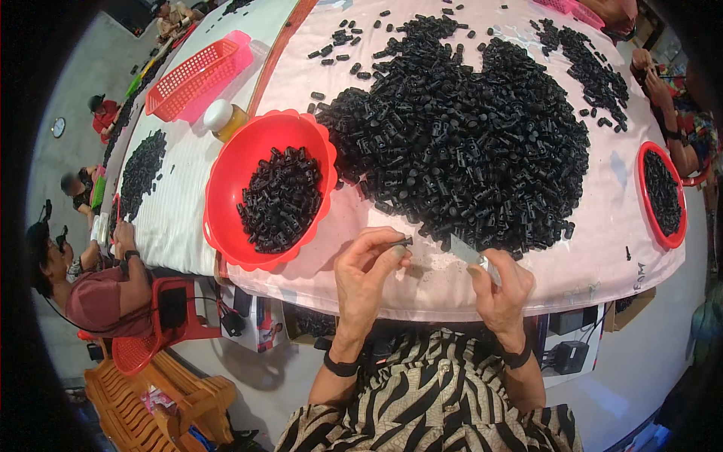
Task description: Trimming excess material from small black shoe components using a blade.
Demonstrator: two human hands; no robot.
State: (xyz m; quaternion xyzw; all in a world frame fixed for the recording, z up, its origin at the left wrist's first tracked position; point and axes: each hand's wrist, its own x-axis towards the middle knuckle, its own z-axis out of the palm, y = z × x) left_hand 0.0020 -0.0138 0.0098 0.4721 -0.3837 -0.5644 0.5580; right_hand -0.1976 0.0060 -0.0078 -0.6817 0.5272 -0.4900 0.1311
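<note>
Just over the near edge of the pink-covered table [324, 279], my left hand [361, 275] pinches a small black plastic piece [404, 242] between thumb and fingertips. My right hand [503, 290] grips a flat, pale metal blade [464, 250] whose tip points up and left toward the piece. A gap separates blade and piece. Beyond both hands spreads a large heap of similar black plastic pieces [467, 135]. To the left of my left hand stands a red scalloped bowl [224, 192], partly filled with black pieces.
A red basket [192, 75] and a yellow lidded jar [226, 120] stand beyond the bowl. Another red bowl [646, 203] of pieces sits at the right edge. Co-workers sit at the left [113, 297] and right [681, 113]. A red chair [188, 324] and wooden bench [162, 392] stand at lower left.
</note>
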